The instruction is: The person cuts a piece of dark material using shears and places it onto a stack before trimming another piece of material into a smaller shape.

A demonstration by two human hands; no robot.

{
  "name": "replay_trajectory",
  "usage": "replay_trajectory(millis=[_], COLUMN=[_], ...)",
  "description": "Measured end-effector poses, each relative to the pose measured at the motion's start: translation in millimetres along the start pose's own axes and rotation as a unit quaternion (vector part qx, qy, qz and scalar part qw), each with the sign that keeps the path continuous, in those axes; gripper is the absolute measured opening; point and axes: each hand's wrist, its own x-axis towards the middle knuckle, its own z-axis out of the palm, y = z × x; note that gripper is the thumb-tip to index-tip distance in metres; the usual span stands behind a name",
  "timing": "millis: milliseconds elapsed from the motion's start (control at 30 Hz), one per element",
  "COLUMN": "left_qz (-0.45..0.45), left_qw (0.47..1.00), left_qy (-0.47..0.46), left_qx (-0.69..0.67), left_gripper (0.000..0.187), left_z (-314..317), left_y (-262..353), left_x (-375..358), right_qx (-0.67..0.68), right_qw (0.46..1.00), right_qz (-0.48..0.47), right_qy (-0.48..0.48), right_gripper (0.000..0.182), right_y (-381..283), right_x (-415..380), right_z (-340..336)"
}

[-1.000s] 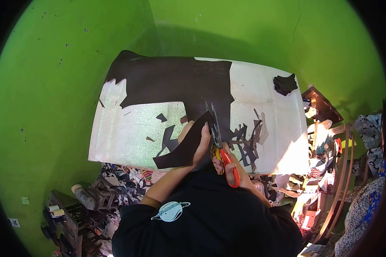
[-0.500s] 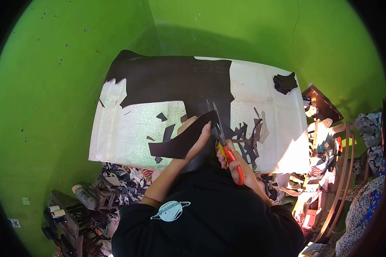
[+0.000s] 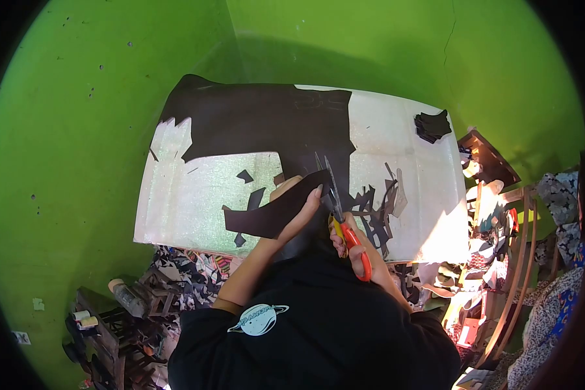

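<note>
My left hand (image 3: 311, 200) grips a curved, dark cut piece of leather-like sheet (image 3: 266, 216), thumb on top and fingers underneath. In my right hand (image 3: 353, 247) is a pair of scissors (image 3: 351, 242) with red and yellow handles. Its blades are parted and point away from me, right at the far end of the cut piece. Beneath both hands a large dark sheet (image 3: 253, 123) lies spread over the white table (image 3: 429, 201), its near edge cut into an irregular outline.
Dark offcuts (image 3: 377, 211) lie right of my hands, and smaller scraps (image 3: 245, 176) to the left. A stack of cut dark pieces (image 3: 432, 126) sits at the far right corner. Green walls (image 3: 370, 45) rise behind the table. A wooden rack (image 3: 520, 260) and heaped cloth stand at the right.
The cut piece has shifted very slightly in my left hand's grip, its left end tilting a little. The scissors and both hands stay in nearly the same place.
</note>
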Motion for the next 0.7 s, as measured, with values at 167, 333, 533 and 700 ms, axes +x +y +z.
replay_trajectory(millis=[167,333,533,700], left_qz=[-0.034,-0.062,-0.150,-0.188], left_qw=[0.999,0.994,0.973,0.958], left_qy=[-0.040,-0.050,-0.097,-0.174], left_qx=[-0.003,-0.071,-0.149,-0.132], left_gripper=[0.018,0.021,0.021,0.023], left_z=[-5,-3,-12,-25], left_y=[-5,-17,-16,-15], left_x=[2,-1,3,8], right_qx=[-0.035,-0.030,-0.094,-0.107], right_qw=[0.999,0.999,0.995,0.994], right_qz=[-0.019,0.038,-0.001,0.004], right_qy=[-0.010,-0.001,-0.018,-0.025], right_gripper=[0.033,0.034,0.030,0.036], right_y=[-1,-10,-6,-5], right_x=[-4,-5,-5,-5], right_z=[-3,-2,-5,-5])
